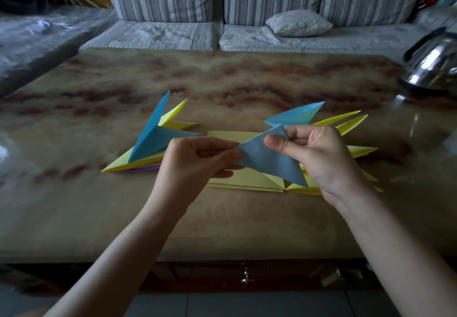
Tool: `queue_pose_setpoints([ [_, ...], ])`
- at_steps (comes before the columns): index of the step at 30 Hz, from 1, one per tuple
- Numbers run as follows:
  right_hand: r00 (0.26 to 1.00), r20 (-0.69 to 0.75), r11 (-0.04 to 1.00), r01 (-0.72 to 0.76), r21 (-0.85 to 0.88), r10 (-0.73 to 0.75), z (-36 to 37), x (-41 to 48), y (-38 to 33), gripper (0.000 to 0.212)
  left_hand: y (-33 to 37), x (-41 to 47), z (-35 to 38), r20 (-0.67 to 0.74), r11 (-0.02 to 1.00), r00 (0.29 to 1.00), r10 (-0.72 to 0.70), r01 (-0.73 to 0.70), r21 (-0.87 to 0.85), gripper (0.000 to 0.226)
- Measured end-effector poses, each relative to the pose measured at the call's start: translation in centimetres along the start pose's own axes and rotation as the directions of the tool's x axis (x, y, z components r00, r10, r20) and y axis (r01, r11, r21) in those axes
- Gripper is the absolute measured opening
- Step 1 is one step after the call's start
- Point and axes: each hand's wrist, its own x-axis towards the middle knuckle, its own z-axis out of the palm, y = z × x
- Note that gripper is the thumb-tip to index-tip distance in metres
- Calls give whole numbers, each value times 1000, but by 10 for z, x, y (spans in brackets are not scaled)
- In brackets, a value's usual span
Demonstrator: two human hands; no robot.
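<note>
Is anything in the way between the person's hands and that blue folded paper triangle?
Nothing visible. Both hands already hold the blue paper triangle: the left hand pinches its left corner, the right hand its top corner. Yellow folded papers lie beneath it on the table, not between.

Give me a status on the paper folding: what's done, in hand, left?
Done: a left blue pointed piece, a right blue pointed piece and yellow pointed pieces lie folded on the table. In hand: the left hand and right hand pinch a blue triangle, flat, not yet shaped into points. Left, likely: finishing it, plus the flat yellow sheets beneath.
</note>
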Motion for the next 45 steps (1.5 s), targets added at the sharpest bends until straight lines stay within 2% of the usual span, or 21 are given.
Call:
queue_pose_setpoints([
  [3, 1000, -4, 1000, -6, -22, 6, 0, 0, 0, 20, 0, 0, 0, 2, 1000, 1000, 1, -1, 19, 10],
  [6, 998, 45, 999, -49, -3, 49, 0, -1, -3, 33, -1, 0, 0, -28, 998, 999, 31, -29, 57, 12],
  [10, 991, 71, 993, -111, -26, 113, 1, 0, -2, 43, -2, -2, 3, 3, 997, 1000, 31, -31, 75, 14],
  [14, 986, 48, 988, -157, -4, 157, 4, 2, 2, 38, -3, -2, 5, 1, 997, 1000, 21, -21, 74, 14],
  [17, 990, 55, 990, -134, 31, 132, 3, 3, 1, 25, -3, -2, 5, -9, 996, 1000, 16, -15, 83, 12],
  [19, 990, 62, 992, -125, 35, 123, -1, 5, 1, 24, -2, -2, 5, -4, 998, 1000, -3, 3, 59, 11],
  [27, 968, 242, 994, -84, 66, 66, -15, 5, -2, 23, 3, -1, 2, 12, 997, 997, -70, 70, -23, 11],
  [30, 953, 287, 989, -129, 78, 102, -16, 5, -2, 28, 4, -1, 0, 24, 995, 995, -97, 97, -29, 10],
  [37, 980, 163, 982, -140, 124, 119, -10, 3, 1, 18, 4, -1, -2, 45, 990, 991, -129, 131, -45, 10],
  [41, 980, 123, 969, -176, 173, 156, -8, 4, 3, 23, 3, 0, -1, 18, 990, 992, -127, 128, -57, 9],
  [45, 983, 90, 980, -168, 103, 159, -7, 3, 5, 26, 4, -1, -3, -3, 993, 994, -109, 109, -52, 8],
])
